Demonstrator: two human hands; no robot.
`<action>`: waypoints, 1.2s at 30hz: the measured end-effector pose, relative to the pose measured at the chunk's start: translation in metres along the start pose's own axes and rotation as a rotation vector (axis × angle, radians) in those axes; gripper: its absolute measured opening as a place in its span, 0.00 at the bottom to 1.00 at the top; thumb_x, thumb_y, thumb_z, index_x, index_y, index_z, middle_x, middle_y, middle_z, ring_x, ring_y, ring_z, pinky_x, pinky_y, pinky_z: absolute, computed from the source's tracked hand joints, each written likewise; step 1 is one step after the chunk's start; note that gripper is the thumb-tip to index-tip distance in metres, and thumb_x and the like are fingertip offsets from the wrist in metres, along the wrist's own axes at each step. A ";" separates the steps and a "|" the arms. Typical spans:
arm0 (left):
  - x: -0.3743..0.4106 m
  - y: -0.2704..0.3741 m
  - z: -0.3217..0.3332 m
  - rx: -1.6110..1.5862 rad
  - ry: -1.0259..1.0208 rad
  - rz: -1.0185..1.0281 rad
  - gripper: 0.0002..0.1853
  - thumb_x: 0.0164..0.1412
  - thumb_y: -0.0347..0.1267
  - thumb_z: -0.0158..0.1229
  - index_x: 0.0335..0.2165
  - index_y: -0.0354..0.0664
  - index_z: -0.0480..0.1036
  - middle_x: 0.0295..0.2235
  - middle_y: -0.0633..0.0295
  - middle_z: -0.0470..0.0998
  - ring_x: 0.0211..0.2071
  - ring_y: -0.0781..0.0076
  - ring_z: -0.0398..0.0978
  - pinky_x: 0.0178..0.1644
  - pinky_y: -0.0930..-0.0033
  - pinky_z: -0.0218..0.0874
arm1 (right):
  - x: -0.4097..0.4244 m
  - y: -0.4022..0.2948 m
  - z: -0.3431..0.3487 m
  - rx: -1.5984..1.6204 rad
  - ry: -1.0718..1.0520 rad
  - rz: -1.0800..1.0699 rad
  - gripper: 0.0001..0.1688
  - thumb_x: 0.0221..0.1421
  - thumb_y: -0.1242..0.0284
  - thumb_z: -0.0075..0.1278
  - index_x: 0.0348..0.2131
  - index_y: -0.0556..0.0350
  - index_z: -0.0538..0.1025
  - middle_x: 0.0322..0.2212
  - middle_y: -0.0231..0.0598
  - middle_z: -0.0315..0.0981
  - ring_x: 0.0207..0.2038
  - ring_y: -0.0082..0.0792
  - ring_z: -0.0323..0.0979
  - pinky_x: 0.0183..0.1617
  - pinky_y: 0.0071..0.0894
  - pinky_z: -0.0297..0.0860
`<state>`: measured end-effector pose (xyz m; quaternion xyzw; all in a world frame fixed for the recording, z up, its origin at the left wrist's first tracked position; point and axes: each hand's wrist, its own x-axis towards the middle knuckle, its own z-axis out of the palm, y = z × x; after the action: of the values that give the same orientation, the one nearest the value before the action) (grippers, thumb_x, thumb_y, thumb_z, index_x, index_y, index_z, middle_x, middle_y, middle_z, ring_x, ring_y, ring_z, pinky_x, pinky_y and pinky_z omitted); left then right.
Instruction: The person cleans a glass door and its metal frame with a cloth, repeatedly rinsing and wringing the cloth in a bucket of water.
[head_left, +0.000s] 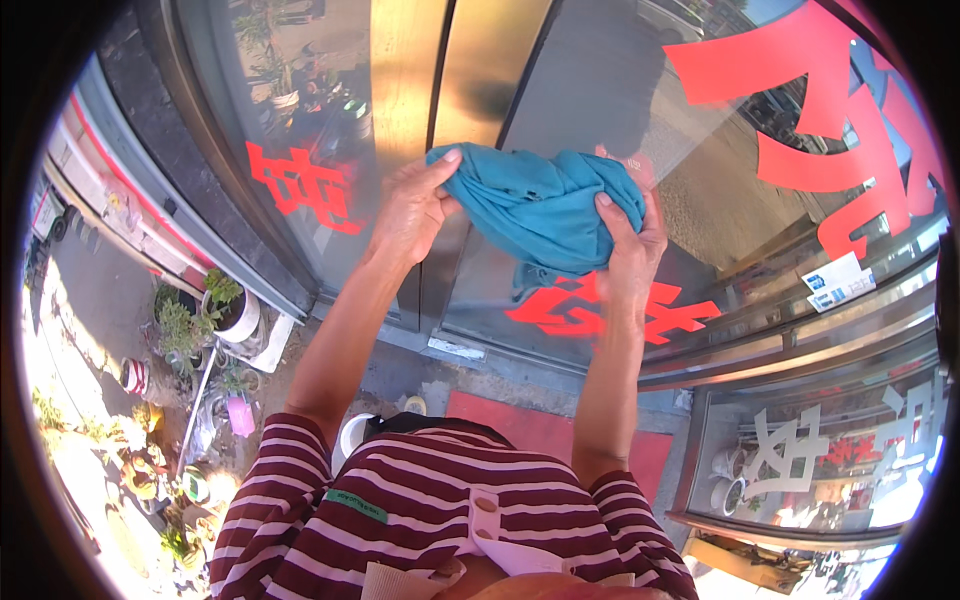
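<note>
A bunched teal cloth (532, 202) with a small hole stretches between my two hands, in front of a glass door (585, 82). At the cloth's left end, my left hand (420, 202) pinches a corner between thumb and fingers. My right hand (634, 232) grips the thicker right end, thumb on top and fingers behind it. A loose edge of the cloth hangs down near the right wrist. Red lettering (555, 307) on the glass shows below the cloth. Metal door frames (409, 82) stand behind the left end.
Potted plants (232, 311) and other pots stand on the ground at the left. A red mat (510, 416) lies at the door's foot. A white bucket (349, 439) is partly hidden by my shirt. More glass with pale lettering (787, 450) stands at the right.
</note>
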<state>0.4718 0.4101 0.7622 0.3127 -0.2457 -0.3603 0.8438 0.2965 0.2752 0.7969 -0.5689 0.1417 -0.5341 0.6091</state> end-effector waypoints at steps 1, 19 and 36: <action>0.001 -0.004 0.008 0.001 0.018 0.110 0.12 0.61 0.29 0.56 0.39 0.29 0.74 0.35 0.58 0.79 0.36 0.74 0.77 0.43 0.70 0.68 | -0.005 0.002 0.007 -0.027 0.041 -0.116 0.28 0.50 0.83 0.57 0.52 0.62 0.70 0.39 0.36 0.72 0.40 0.26 0.71 0.48 0.26 0.67; 0.085 -0.061 0.064 1.631 -0.094 1.226 0.27 0.55 0.27 0.48 0.55 0.35 0.62 0.59 0.48 0.60 0.61 0.49 0.55 0.61 0.53 0.43 | 0.069 0.045 0.005 -1.362 0.097 -1.055 0.24 0.49 0.76 0.53 0.48 0.41 0.77 0.60 0.45 0.54 0.59 0.49 0.52 0.61 0.53 0.44; 0.072 -0.091 0.048 1.719 -0.046 1.113 0.35 0.51 0.34 0.61 0.56 0.34 0.60 0.57 0.44 0.60 0.60 0.43 0.55 0.58 0.50 0.47 | 0.065 0.064 -0.008 -1.385 0.123 -1.106 0.20 0.53 0.74 0.49 0.47 0.46 0.76 0.58 0.45 0.59 0.57 0.50 0.58 0.61 0.57 0.46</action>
<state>0.4445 0.2888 0.7447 0.6465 -0.5473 0.3748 0.3769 0.3462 0.2044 0.7685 -0.7670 0.1702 -0.5761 -0.2256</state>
